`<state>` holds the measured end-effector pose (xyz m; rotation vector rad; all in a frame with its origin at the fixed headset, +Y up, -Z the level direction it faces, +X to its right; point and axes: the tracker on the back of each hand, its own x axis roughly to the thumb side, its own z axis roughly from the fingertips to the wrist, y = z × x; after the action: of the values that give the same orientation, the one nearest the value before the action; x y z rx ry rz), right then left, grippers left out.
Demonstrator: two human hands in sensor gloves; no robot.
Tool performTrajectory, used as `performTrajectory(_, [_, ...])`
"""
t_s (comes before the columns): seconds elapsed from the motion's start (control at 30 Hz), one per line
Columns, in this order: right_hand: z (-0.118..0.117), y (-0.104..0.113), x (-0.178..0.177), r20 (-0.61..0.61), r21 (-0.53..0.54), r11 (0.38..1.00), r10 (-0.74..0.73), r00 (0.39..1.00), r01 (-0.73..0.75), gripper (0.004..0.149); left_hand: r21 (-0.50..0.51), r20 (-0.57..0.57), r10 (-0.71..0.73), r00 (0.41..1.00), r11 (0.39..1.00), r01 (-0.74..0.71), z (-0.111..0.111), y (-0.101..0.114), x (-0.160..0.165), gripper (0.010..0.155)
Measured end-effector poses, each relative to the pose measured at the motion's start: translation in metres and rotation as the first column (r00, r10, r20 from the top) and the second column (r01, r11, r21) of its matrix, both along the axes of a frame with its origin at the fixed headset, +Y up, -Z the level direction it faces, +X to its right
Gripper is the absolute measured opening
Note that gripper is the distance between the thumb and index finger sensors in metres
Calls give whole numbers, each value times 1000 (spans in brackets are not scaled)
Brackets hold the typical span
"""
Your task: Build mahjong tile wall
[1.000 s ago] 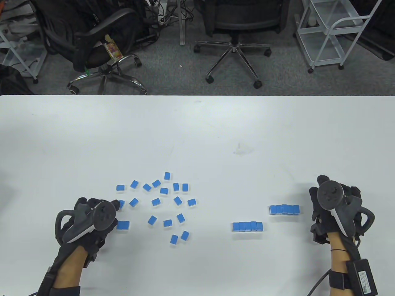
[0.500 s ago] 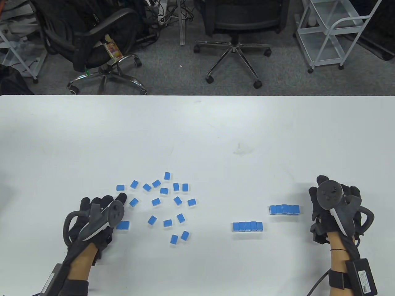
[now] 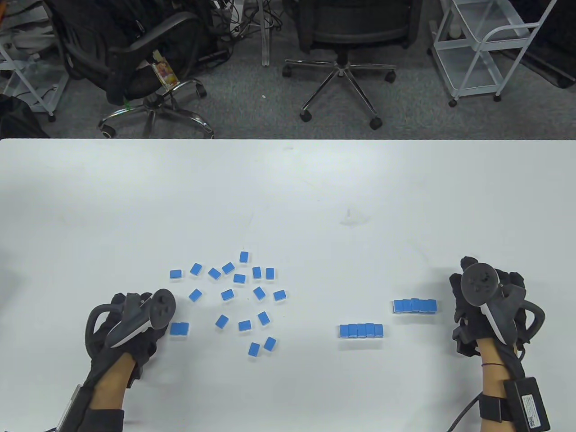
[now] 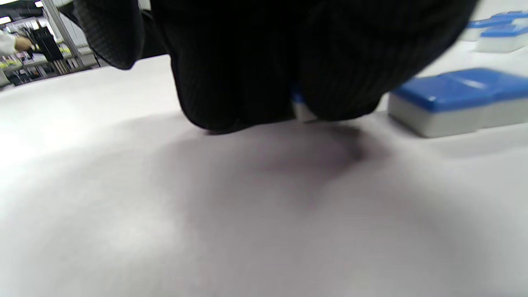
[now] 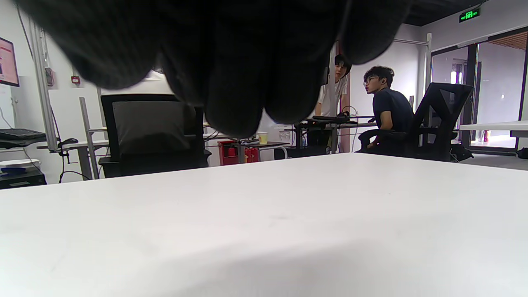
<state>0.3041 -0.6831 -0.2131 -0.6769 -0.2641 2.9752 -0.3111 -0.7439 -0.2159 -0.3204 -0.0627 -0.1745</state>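
a: what is the left hand [image 3: 130, 324] doing?

b: its fingertips [image 4: 231, 82] are bent down close together, right on the white table [image 3: 288, 189]. one tile [image 4: 301, 110] sits pinched between them. from the wrist you see only a little bit of it, blue on top and white below. from above the hand hides it.

a: and the right hand [image 3: 488, 306]?

b: it rests on the table, well away from the left one. its fingers [image 5: 235, 82] hang loose and a bit bent. they hold nothing and touch no tile.

a: how many tiles are there?

b: i count seventeen loose tiles [image 3: 227, 294], spread out to the right of the left hand, all blue side up. just beside the left hand lies a pair of tiles [image 3: 179, 329], two side by side and touching.

a: are some lined up?

b: yes, two lines. the near row [image 3: 361, 330] has five tiles pressed side by side. the far row [image 3: 415, 306] shows five too, and it sits just beside the right hand. the two rows are apart, and the far one is more to the right.

a: can you read any words?

b: not really. a green sign [image 5: 469, 15] glows high on the wall, but i cannot read it. a black box [image 3: 531, 405] strapped on the right arm has a label, and the print is too tiny
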Motion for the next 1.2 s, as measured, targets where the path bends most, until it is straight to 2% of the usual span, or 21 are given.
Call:
performTrajectory(0.27, [0, 0, 0, -1, -7, 1000, 1, 1000, -1, 54, -85, 32, 14, 999, 996, -11, 2, 4, 2, 60])
performTrajectory(1.2, [0, 0, 0, 0, -18, 1000, 2, 1000, -2, 54, -89, 58, 80, 995, 993, -75, 3, 1, 4, 58])
